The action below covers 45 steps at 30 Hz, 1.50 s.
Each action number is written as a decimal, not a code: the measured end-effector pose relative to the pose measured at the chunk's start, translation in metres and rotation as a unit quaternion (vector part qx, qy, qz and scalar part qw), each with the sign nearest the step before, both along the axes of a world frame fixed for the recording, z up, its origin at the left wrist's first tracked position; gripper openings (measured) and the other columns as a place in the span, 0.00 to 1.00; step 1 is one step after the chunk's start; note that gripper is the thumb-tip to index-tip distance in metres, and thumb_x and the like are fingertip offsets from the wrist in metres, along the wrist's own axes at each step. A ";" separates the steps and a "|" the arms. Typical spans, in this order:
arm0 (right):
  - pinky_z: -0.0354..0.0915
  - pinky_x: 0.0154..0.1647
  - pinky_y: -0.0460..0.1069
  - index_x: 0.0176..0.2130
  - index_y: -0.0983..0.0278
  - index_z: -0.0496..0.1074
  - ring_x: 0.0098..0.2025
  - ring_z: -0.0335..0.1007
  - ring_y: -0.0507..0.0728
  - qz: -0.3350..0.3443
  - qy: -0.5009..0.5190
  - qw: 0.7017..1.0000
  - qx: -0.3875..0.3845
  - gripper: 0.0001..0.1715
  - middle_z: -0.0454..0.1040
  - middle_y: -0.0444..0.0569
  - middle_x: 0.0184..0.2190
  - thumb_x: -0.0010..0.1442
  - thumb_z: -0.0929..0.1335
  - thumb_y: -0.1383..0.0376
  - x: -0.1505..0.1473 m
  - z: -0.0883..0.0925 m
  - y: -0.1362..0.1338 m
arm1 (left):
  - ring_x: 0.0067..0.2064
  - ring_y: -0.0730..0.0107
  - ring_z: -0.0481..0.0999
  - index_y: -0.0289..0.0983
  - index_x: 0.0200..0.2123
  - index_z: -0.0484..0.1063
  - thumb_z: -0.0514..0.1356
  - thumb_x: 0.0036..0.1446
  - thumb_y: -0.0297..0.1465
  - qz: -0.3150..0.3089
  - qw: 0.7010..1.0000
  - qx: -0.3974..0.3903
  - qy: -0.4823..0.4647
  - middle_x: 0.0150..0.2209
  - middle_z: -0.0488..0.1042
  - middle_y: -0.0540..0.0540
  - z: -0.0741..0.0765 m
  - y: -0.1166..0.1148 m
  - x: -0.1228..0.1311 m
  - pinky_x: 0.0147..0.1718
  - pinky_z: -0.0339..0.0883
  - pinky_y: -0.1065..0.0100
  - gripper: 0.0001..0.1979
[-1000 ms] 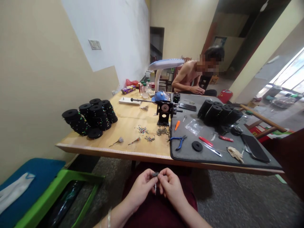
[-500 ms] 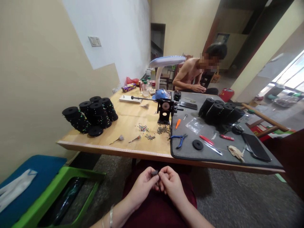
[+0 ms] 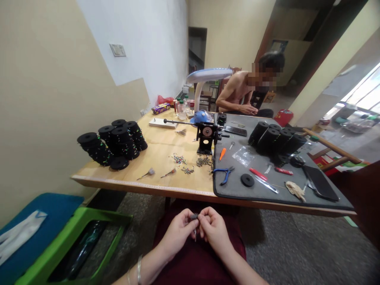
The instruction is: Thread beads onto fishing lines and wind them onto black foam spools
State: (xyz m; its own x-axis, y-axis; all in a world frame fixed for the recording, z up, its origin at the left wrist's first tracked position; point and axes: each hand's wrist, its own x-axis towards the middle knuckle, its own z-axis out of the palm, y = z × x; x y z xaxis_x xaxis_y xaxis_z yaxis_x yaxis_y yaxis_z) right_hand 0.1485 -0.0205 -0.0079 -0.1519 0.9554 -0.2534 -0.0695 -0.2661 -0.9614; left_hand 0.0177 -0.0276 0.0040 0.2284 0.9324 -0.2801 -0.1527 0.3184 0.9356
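Both hands meet over my lap, below the front edge of the wooden table (image 3: 154, 148). My left hand (image 3: 177, 230) and my right hand (image 3: 213, 228) each pinch a small dark tuft on a thin pin (image 3: 194, 219) between thumb and fingertips. The pin's stem hangs down between the two hands. Similar small tufted pieces (image 3: 147, 173) lie on the table near its front edge.
Stacks of black spools (image 3: 114, 143) stand at the table's left, more spools (image 3: 276, 140) on a grey mat (image 3: 267, 194). A black winder (image 3: 206, 136), blue pliers (image 3: 223, 174), a lamp (image 3: 208, 77) and small parts sit mid-table. Another person sits at the far end. A green stool (image 3: 77, 237) stands left.
My hands stay together on the small piece, fingers shifting only slightly. The view has moved a little.
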 end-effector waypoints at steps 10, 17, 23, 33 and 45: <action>0.43 0.09 0.40 0.27 0.62 0.61 0.08 0.47 0.44 -0.007 0.014 0.999 -0.028 0.24 0.62 0.34 0.09 0.50 0.69 0.46 0.001 -0.003 -0.001 | 0.24 0.75 0.70 0.34 0.29 0.67 0.64 0.50 0.37 -0.003 0.996 -0.053 -0.073 0.23 0.71 0.50 -0.004 0.000 -0.001 0.23 0.62 0.74 0.13; 0.40 0.10 0.40 0.26 0.63 0.61 0.08 0.47 0.43 0.015 0.011 0.999 -0.046 0.26 0.64 0.35 0.09 0.49 0.68 0.45 0.004 -0.003 -0.003 | 0.22 0.77 0.67 0.34 0.29 0.67 0.63 0.51 0.37 0.041 0.999 -0.030 0.002 0.21 0.69 0.52 -0.014 0.003 -0.003 0.22 0.60 0.75 0.12; 0.40 0.09 0.40 0.26 0.63 0.61 0.07 0.47 0.43 0.050 0.017 0.996 -0.069 0.24 0.64 0.35 0.08 0.51 0.68 0.47 0.004 -0.006 -0.007 | 0.18 0.78 0.65 0.35 0.29 0.66 0.62 0.51 0.42 0.056 0.997 -0.025 0.039 0.20 0.69 0.53 -0.015 0.005 -0.005 0.19 0.58 0.75 0.16; 0.39 0.09 0.40 0.26 0.63 0.60 0.07 0.46 0.43 0.079 0.042 0.990 -0.107 0.18 0.66 0.36 0.08 0.51 0.68 0.53 0.002 -0.007 -0.006 | 0.18 0.78 0.64 0.35 0.28 0.66 0.62 0.50 0.42 0.063 0.995 0.014 0.073 0.20 0.68 0.54 -0.013 0.004 -0.005 0.18 0.59 0.75 0.15; 0.38 0.10 0.40 0.27 0.64 0.62 0.08 0.47 0.43 0.064 0.062 0.989 -0.113 0.21 0.65 0.36 0.09 0.50 0.69 0.50 0.003 -0.008 -0.004 | 0.18 0.76 0.65 0.36 0.29 0.67 0.61 0.52 0.41 0.061 0.990 0.059 0.113 0.20 0.68 0.53 -0.011 0.001 -0.006 0.18 0.59 0.75 0.13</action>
